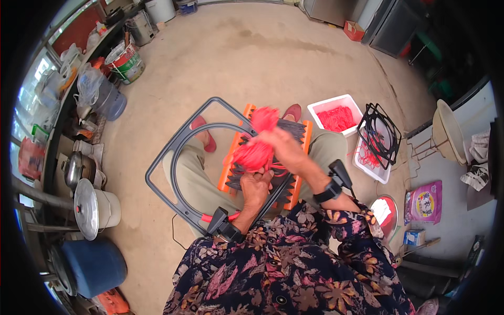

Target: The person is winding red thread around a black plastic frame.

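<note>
Both hands grip the red cord bundle (255, 152) over your lap: right hand (283, 147) closed above, left hand (255, 189) clasped beneath, bundle running diagonally up-right.

Your concrete floor (247, 58) is carrying a white tub (336, 116) of red strands at right, and a blue barrel (94, 265) is sitting near left.

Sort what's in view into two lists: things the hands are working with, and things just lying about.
In use:
left hand
right hand
red string bundle
orange toothed board
grey frame
white tub of red string

Lying about:
black frames
paint bucket
pots
pink bag
blue barrel
</note>
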Demonstrator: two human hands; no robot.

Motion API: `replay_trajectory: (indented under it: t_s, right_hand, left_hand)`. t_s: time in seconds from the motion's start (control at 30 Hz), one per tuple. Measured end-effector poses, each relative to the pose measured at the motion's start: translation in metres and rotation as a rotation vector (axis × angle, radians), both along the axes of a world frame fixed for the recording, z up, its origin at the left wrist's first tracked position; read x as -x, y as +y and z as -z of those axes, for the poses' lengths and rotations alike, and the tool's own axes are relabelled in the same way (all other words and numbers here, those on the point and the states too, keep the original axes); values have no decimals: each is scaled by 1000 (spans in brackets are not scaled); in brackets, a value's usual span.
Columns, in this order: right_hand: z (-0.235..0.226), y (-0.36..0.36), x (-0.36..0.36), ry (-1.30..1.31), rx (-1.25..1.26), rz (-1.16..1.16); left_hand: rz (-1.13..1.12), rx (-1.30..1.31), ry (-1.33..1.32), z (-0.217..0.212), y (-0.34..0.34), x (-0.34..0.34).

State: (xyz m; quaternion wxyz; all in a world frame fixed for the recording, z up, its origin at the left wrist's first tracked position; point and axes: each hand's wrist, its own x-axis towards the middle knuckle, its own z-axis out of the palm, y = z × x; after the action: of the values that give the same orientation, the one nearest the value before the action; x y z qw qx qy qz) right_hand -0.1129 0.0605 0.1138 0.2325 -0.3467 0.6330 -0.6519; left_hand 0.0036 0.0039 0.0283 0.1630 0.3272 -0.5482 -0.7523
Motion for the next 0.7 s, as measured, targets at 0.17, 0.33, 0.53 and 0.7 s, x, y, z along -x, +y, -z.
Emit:
replay_trajectory:
  t_s: [0.17, 0.33, 0.53, 0.7]
  right_hand:
    - [-79, 103, 10, -822, 447, -42]
    - [-80, 204, -3, -472, 144, 316]
    - [-6, 252, 24, -371, -149, 761]
    - [-37, 178, 1, 36, -522, 338]
  left_hand:
    - [36, -14, -52, 6, -15, -3]
    - [-3, -91, -42, -17, -22, 9]
    - [385, -449, -48, -24, -20, 2]
    - [372, -340, -70, -18, -19, 0]
